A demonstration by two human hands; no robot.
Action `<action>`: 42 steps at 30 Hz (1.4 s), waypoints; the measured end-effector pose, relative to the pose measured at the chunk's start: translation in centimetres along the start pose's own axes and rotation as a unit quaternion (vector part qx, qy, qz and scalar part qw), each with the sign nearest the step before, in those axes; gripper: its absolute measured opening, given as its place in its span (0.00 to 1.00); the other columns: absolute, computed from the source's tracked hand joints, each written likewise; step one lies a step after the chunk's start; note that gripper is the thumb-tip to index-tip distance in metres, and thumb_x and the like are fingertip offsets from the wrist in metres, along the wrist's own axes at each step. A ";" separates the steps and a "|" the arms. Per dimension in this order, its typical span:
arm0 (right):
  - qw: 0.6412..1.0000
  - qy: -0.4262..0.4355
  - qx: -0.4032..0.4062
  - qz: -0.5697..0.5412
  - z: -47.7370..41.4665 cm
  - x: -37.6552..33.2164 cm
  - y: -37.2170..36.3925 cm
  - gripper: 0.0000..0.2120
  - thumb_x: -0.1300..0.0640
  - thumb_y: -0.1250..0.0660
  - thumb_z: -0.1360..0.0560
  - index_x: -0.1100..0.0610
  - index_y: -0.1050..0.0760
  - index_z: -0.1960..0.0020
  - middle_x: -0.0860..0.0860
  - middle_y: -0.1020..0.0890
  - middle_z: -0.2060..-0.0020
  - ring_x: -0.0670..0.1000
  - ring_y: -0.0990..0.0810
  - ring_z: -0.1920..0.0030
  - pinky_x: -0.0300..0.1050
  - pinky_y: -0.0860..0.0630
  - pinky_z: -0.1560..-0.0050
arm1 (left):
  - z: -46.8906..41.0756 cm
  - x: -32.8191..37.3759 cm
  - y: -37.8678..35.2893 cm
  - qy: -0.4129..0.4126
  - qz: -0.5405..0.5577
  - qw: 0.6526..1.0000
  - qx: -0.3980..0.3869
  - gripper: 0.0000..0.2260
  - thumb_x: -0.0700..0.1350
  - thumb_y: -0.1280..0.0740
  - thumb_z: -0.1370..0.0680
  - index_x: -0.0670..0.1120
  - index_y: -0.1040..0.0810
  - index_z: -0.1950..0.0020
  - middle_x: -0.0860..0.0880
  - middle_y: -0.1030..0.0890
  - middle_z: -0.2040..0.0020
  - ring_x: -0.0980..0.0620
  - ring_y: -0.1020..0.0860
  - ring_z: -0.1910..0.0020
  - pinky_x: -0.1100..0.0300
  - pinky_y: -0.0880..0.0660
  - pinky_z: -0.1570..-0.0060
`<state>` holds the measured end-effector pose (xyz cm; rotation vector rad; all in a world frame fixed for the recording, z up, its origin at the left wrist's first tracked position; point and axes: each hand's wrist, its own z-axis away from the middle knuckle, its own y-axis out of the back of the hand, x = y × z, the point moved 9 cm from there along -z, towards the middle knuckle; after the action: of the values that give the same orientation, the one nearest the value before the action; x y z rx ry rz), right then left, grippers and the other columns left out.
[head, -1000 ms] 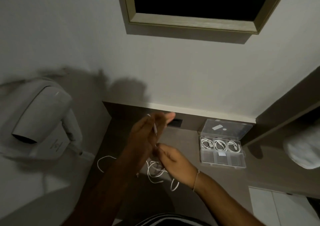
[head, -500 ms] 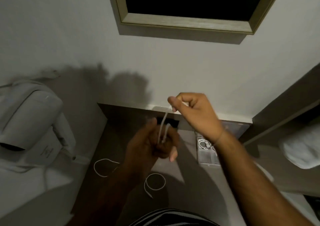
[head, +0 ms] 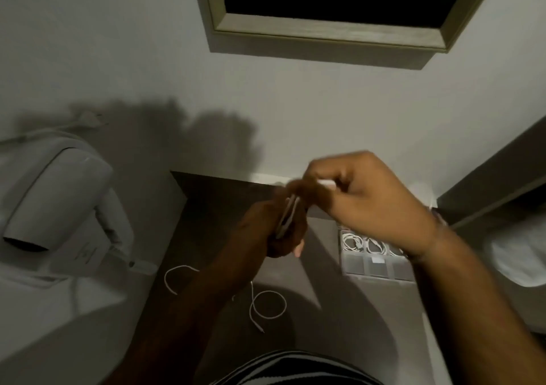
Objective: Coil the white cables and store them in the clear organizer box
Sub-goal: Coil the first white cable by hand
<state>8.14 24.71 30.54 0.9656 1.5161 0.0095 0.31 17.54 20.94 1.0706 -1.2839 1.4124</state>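
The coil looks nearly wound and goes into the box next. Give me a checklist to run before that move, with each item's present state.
1. Loops of the white cable held in the left hand: ok.
2. Free end pinched by the right hand: ok.
3. Coil fully wound: cannot tell, blurred.
4. Clear organizer box open: ok, coils visible inside.
5. Empty compartment free: ok, the near row looks empty.
6. No cables left on the counter: not ok, a loose cable remains.
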 end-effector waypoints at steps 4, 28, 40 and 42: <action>0.983 -0.072 0.122 -0.115 -1.3 4.3 -0.9 0.24 0.59 0.34 0.14 0.66 0.27 0.68 0.61 0.27 0.73 0.52 0.27 0.70 0.41 0.31 0.64 | -0.4 2.5 -1.4 -0.061 0.115 0.986 -0.100 0.24 0.64 0.41 0.16 0.50 0.27 0.64 0.57 0.30 0.74 0.57 0.33 0.77 0.52 0.31 0.64; 0.992 -0.111 -0.057 -0.023 4.7 1.1 -4.6 0.26 0.50 0.42 0.11 0.45 0.29 0.69 0.37 0.26 0.76 0.37 0.28 0.74 0.30 0.29 0.62 | -1.9 3.0 0.3 -0.106 -0.078 0.988 0.078 0.19 0.42 0.46 0.12 0.48 0.26 0.61 0.51 0.17 0.66 0.51 0.17 0.63 0.63 0.23 0.54; 0.907 -0.200 0.215 -0.300 5.3 7.0 -6.4 0.22 0.60 0.44 0.10 0.54 0.24 0.62 0.51 0.28 0.74 0.50 0.30 0.74 0.38 0.32 0.75 | -2.2 0.6 -1.1 0.012 0.296 0.955 -0.011 0.26 0.57 0.43 0.13 0.50 0.33 0.70 0.54 0.34 0.79 0.57 0.32 0.84 0.58 0.39 0.75; 0.902 -0.197 0.201 -0.327 6.3 7.1 -6.7 0.21 0.59 0.44 0.11 0.51 0.23 0.60 0.53 0.30 0.70 0.50 0.30 0.73 0.39 0.31 0.75 | -2.1 -0.2 -0.3 0.003 0.324 0.945 0.036 0.27 0.57 0.46 0.12 0.50 0.32 0.69 0.54 0.34 0.79 0.57 0.35 0.84 0.67 0.34 0.77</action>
<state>10.61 21.10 19.76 0.6683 1.4112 -0.9602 0.64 19.61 20.61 0.7047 -1.6799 1.9526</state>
